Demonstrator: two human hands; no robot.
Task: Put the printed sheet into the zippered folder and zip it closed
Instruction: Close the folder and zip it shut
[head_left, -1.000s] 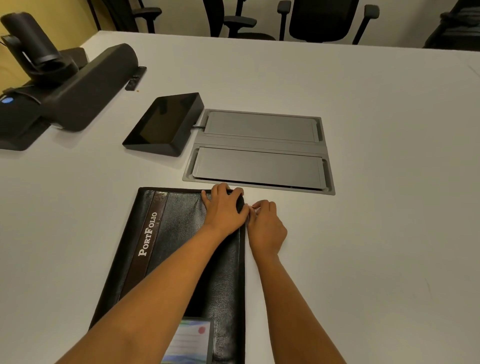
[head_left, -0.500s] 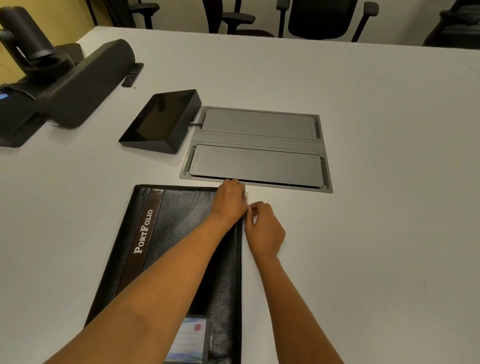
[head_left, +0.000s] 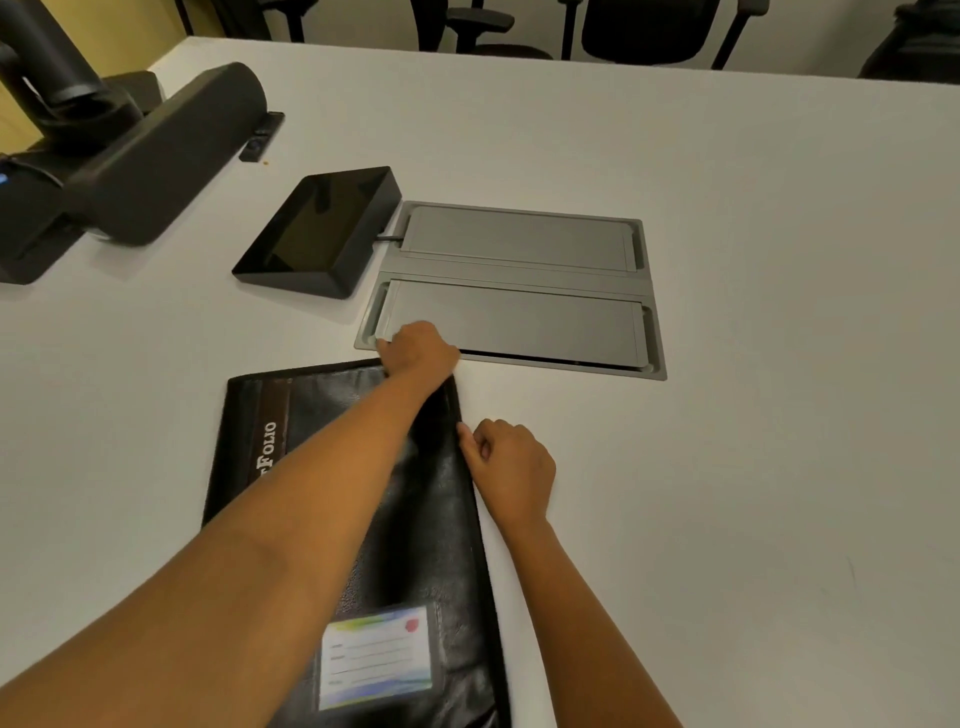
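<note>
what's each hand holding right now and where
Left hand grips the black leather zippered folder at its far right corner; right hand pinches its right edge.

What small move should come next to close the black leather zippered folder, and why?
Probably draw the left hand leftward along the far edge of the black leather zippered folder while the right hand steadies it. The left hand is curled at the far right corner and the right hand pinches the right edge; the zip pull is hidden, so this is a guess.
</note>
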